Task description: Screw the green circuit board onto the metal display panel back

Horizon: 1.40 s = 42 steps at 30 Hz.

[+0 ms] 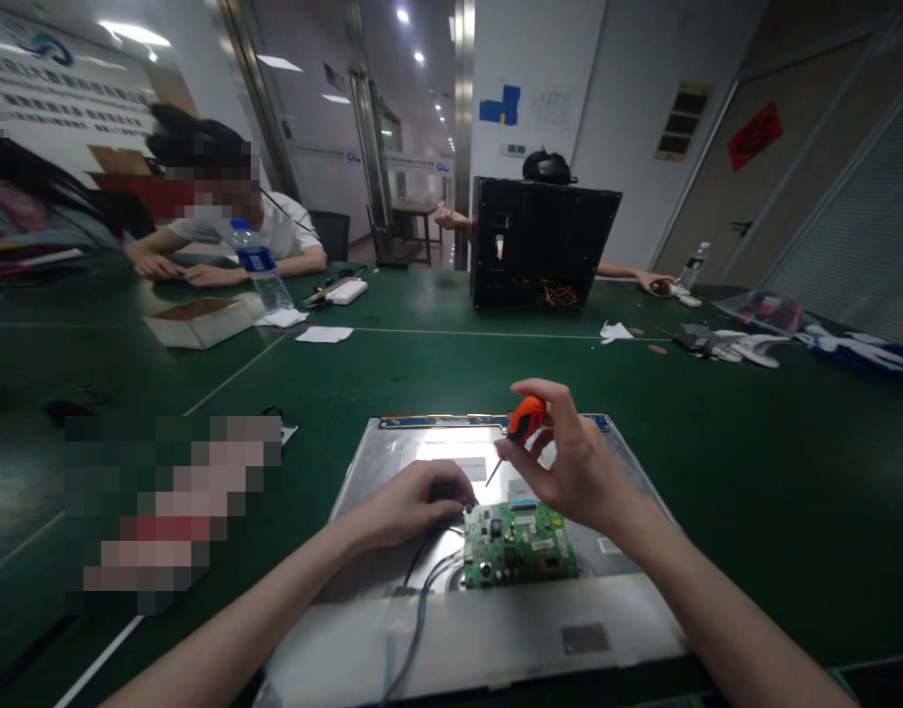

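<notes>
Green circuit board (520,544), studded with small components, lies on the silver back of a flat panel (374,472) in front of us, seen from the head view. Our right hand (580,472) grasps the orange and black handle of a screwdriver (526,421) between thumb and fingers. Its thin shaft slants down to the left, the tip just beyond the far edge of the board; we cannot tell whether it touches the panel. Our left hand (414,501) rests low over the panel, fingers curled at the board's far left corner; whether they pinch anything there, we cannot tell. Dark cables (422,610) run from beside the board's left side toward us across the panel's pale near strip. Along the panel's far edge we see a narrow blue strip (444,423).

All this sits on a green table (753,472). Across it we see an open box (201,329) beside a blue-capped bottle (264,270), and a co-worker in a white shirt (289,231) with both forearms on the tabletop. Farther right stands a black case (544,236) with a black object (547,167) on top; another person's hand (652,282) rests near a second bottle (693,265).
</notes>
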{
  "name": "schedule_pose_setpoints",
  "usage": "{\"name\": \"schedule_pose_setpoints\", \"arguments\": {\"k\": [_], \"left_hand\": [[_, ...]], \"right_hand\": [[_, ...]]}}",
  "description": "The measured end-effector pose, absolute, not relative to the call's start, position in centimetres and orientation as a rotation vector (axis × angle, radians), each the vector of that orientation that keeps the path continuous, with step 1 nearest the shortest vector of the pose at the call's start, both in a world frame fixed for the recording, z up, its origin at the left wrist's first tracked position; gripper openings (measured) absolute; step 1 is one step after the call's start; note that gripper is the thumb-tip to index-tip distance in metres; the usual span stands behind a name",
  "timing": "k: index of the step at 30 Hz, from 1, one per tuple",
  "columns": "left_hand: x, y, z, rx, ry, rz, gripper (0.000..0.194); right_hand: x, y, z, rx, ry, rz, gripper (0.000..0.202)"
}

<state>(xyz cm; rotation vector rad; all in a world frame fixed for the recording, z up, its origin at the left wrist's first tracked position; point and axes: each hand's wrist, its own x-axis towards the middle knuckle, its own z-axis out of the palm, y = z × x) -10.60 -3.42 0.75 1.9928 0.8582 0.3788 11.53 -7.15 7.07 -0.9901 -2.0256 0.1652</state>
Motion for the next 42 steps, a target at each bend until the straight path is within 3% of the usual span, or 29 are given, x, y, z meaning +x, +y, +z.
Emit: {"name": "schedule_pose_setpoints", "arguments": {"k": [5, 12, 15, 18, 25, 32, 42], "left_hand": [[-10.8, -3.3, 1.0, 2.016, 0.899, 0.389, 0.016], [-11.9, -2.9, 2.9, 2.14, 1.105, 0.387, 0.025], [-13.2, -3.5, 3.8, 2.292, 1.242, 0.345, 0.027], [-14.9, -5.1, 3.8, 2.398, 1.402, 0.326, 0.035], [-18.7, -10.5, -0.1, 2.519, 1.625, 0.285, 0.058], [-19.6, -12.5, -3.4, 2.66, 1.723, 0.365, 0.058], [-19.0, -12.4, -3.2, 2.624, 1.725, 0.374, 0.06]], "right_hand": [[13.7, -8.8, 8.6, -1.118, -1.939, -0.038, 0.035], [17.7, -11.6, 7.9, -1.362, -1.849, -0.201, 0.003], [19.4, -12.1, 5.8, -1.547, -1.93, -0.198, 0.016], [20.7, -12.8, 3.5, -1.698, -1.978, -0.139, 0.017], [21.8, -14.7, 0.1, -1.921, -1.987, -0.089, 0.026], [21.5, -15.3, -0.8, -2.078, -1.985, 0.011, 0.032], [20.4, -15.2, -0.6, -2.188, -1.965, 0.044, 0.029]]}}
